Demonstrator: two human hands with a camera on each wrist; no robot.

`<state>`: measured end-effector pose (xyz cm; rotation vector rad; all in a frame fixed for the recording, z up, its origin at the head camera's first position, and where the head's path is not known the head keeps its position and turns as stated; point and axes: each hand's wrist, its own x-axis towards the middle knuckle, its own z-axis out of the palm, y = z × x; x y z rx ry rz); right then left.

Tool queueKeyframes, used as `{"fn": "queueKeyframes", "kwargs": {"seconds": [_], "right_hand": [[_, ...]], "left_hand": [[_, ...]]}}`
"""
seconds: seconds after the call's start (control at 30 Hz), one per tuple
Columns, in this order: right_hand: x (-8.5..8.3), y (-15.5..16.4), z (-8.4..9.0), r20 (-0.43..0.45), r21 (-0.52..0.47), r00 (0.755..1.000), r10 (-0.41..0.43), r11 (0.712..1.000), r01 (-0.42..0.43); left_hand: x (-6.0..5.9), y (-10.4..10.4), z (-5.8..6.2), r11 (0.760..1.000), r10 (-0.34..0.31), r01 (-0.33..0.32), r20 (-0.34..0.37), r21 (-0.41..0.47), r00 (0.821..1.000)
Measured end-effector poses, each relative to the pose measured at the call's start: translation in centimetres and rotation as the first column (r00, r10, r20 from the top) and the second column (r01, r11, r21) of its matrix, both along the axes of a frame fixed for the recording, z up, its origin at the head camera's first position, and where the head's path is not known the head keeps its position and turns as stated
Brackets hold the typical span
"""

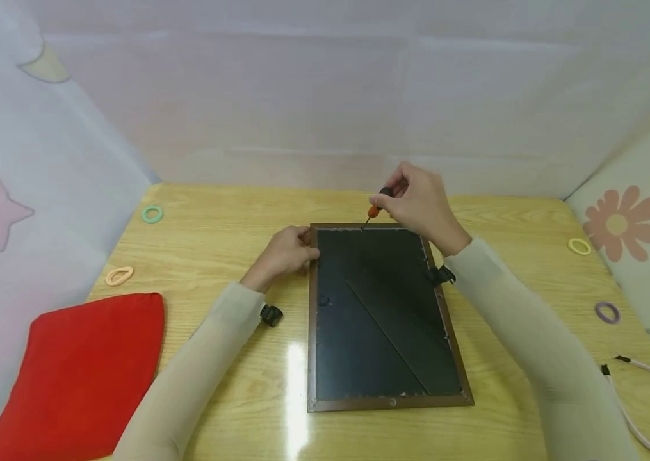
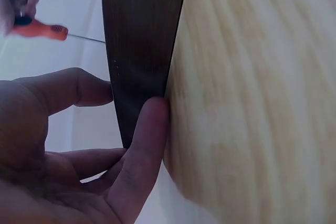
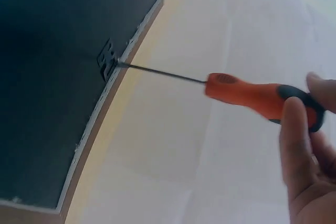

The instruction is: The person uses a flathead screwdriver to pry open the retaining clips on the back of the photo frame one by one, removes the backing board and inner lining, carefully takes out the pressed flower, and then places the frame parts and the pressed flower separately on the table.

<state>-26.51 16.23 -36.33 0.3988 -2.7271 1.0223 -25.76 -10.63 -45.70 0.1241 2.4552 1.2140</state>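
A brown picture frame [image 1: 317, 358] lies face down on the wooden table [image 1: 232, 218], black backing [image 1: 371, 301] up. My left hand [image 1: 287, 253] holds its far left corner, thumb and fingers [image 2: 142, 145] against the frame's dark edge [image 2: 139, 51]. My right hand [image 1: 419, 205] grips a small orange and black screwdriver [image 1: 378, 203]. Its thin shaft points down at the frame's far edge, where the tip sits at a small metal hanger plate [image 3: 107, 61]. The orange handle [image 3: 247, 94] shows in the right wrist view, and the screwdriver [image 2: 39, 29] appears again at the upper left of the left wrist view.
A red cushion [image 1: 77, 371] lies at the near left. Hair rings sit around the table: green [image 1: 152, 214], peach [image 1: 120, 276], yellow [image 1: 579, 246], purple [image 1: 607, 312]. A pink cable [image 1: 647, 378] lies at the near right. Pale fabric walls enclose the table.
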Motion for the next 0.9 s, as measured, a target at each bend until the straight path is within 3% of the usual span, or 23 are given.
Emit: {"fn": "queueKeyframes", "kwargs": {"seconds": [0.13,0.27,0.63,0.9], "right_hand": [[2.0,0.6,-0.2,-0.009,0.058,1.000,-0.013,0.998,0.014],[3.2,1.2,-0.8,-0.004,0.049,0.999,-0.043,0.998,0.043],[4.0,3.4,-3.1,0.023,-0.007,0.994,-0.104,0.995,0.104],[5.0,4.7,-4.3,0.091,0.059,0.991,-0.100,0.994,0.095]], "left_hand": [[0.2,-0.3,0.1,1.000,0.014,-0.014,-0.003,0.000,1.000],[0.3,-0.5,0.3,0.999,0.033,-0.033,-0.001,0.003,0.999],[0.3,-0.9,0.4,1.000,0.027,-0.027,-0.016,-0.003,0.999],[0.1,-1.0,0.6,0.999,0.003,-0.004,-0.045,-0.032,0.999]]}}
